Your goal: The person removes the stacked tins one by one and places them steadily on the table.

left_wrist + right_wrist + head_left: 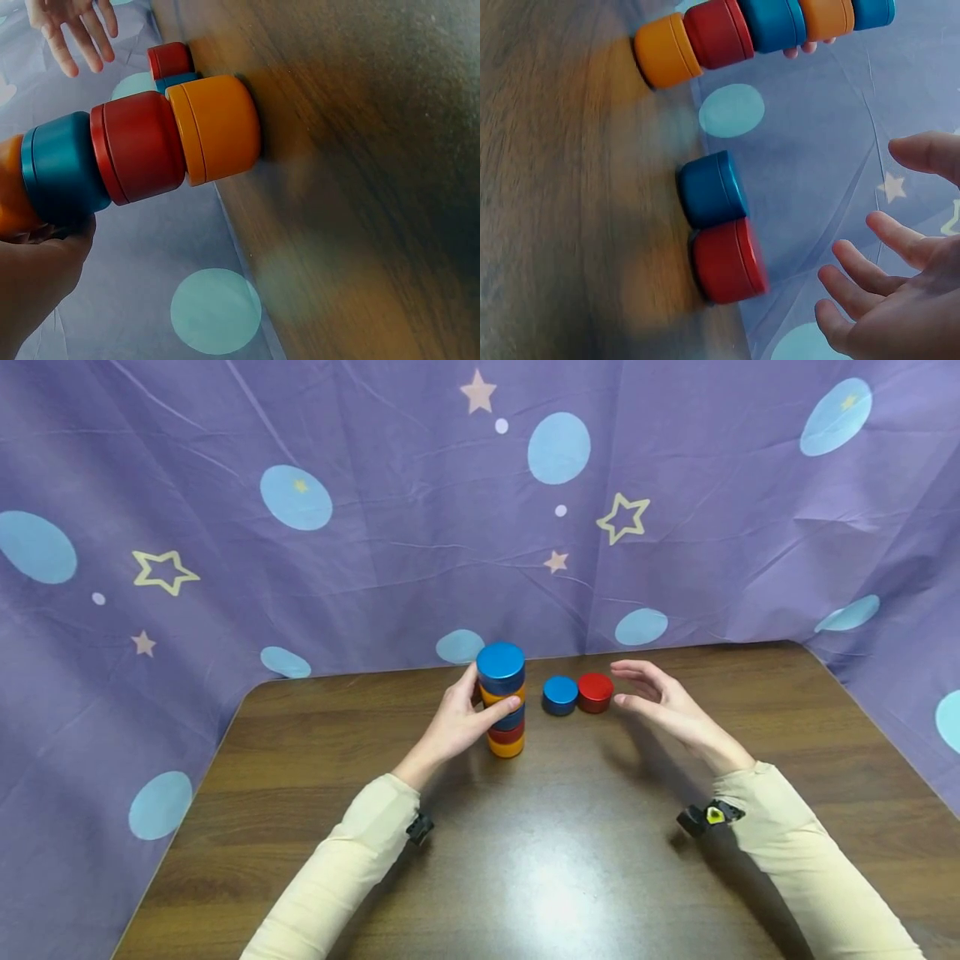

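Note:
A tall stack of several round lidded tins (501, 662) stands upright on the table. From the bottom it runs orange (217, 127), red (139, 146), blue (67, 165), orange and blue. My left hand (459, 724) grips the stack in its upper half, thumb across the near side and fingers mostly hidden behind. To the right of the stack, a loose blue tin (711, 191) and a loose red tin (727, 262) sit side by side on the table. My right hand (670, 706) is just right of the red tin, fingers spread and relaxed, holding nothing.
The brown wooden table (300, 793) reaches back to a purple curtain (420, 527) printed with stars and blue ovals. Both loose tins are near the table's far edge. A small black device (701, 818) is strapped at the right wrist.

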Demonstrator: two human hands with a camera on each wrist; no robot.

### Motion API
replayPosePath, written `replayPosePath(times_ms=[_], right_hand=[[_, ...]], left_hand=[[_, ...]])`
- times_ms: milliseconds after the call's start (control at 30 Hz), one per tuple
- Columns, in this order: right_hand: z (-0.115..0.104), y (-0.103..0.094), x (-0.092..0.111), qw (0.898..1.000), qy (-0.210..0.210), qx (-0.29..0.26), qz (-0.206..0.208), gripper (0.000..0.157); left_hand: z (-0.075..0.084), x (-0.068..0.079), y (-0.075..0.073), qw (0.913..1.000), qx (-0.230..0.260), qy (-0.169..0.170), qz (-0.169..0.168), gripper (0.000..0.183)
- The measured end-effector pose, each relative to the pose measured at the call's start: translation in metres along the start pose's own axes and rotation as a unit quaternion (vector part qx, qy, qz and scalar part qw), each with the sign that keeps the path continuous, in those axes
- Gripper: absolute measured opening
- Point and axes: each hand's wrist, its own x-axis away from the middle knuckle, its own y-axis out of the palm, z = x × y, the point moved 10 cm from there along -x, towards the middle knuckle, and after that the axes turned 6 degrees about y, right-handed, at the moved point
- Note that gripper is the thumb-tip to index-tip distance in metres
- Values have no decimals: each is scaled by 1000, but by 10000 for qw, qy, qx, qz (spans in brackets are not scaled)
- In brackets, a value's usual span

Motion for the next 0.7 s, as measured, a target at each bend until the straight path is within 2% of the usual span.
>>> replayPosePath(times_ms=[400, 700], right_hand=[[-13, 18, -4, 9994, -283, -113, -151, 47], [-42, 41, -9, 9965, -579, 449, -410, 48]], left_hand=[[-1, 0, 1, 10000, 36, 46, 3, 49], [3, 1, 1, 10000, -19, 47, 45, 49]])
